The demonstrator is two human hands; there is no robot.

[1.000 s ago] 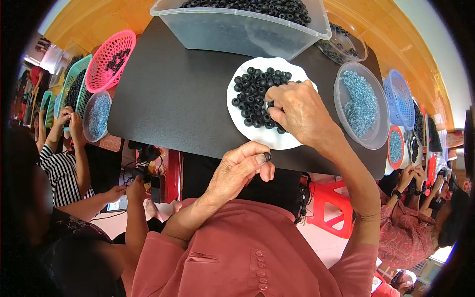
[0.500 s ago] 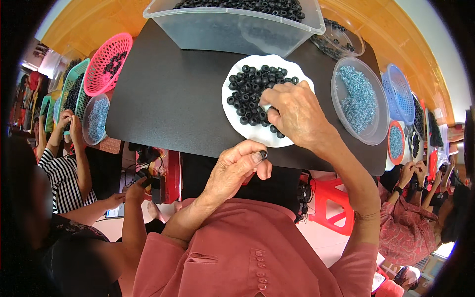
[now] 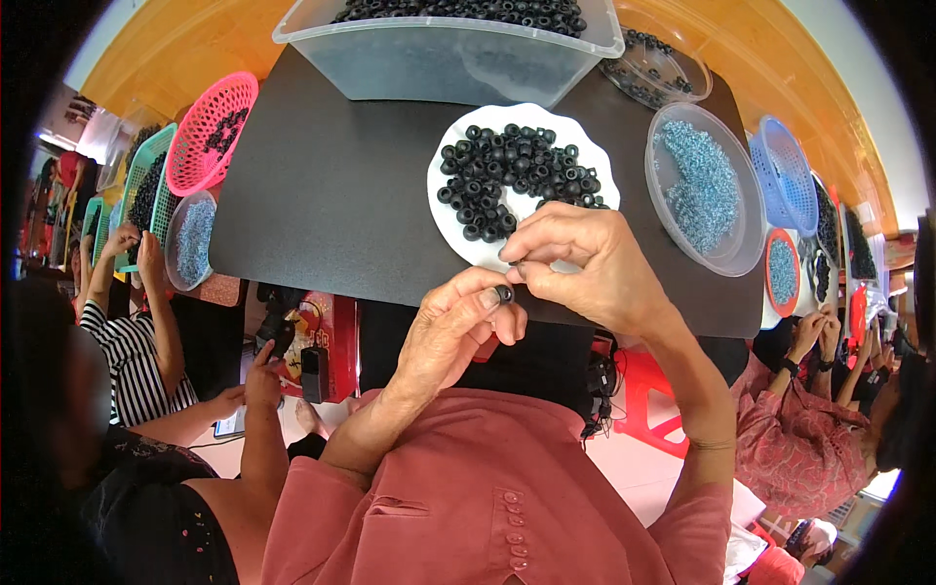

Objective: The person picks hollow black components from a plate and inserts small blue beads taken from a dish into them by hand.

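My left hand is closed in front of the plate, with a black bead pinched between thumb and finger. Just above and to the right of it, my right hand is also closed. Its thumb and fingertips meet on something small and dark, mostly hidden by the fingers. The two sets of fingertips are close together. Behind them a white scalloped plate carries a heap of round black beads with holes through them. A bare patch of plate shows in the heap near my right hand, which covers the plate's near right edge.
A clear plastic bin of black beads stands at the table's far side. To the right are a lidded clear container and a tub of small blue beads. A pink basket is on the left. Co-workers sit on both sides.
My right hand has come away from the bead heap, down and toward my left hand. Beads on the plate's right side have shifted. My left hand stays nearly in place.
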